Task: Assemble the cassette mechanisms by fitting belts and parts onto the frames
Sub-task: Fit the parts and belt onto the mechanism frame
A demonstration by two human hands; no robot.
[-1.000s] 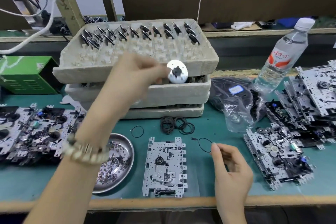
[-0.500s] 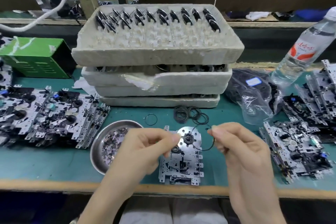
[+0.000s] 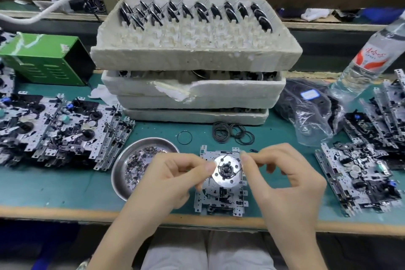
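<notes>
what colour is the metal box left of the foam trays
The box is green, seen in the head view.

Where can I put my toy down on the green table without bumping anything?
The biggest bare patch of green mat is front left, between the stacked mechanisms, the steel dish and the wooden edge. A smaller one lies between the loose belts and the plastic bag. The middle, under the left hand and right hand, and the right side are crowded.
</notes>
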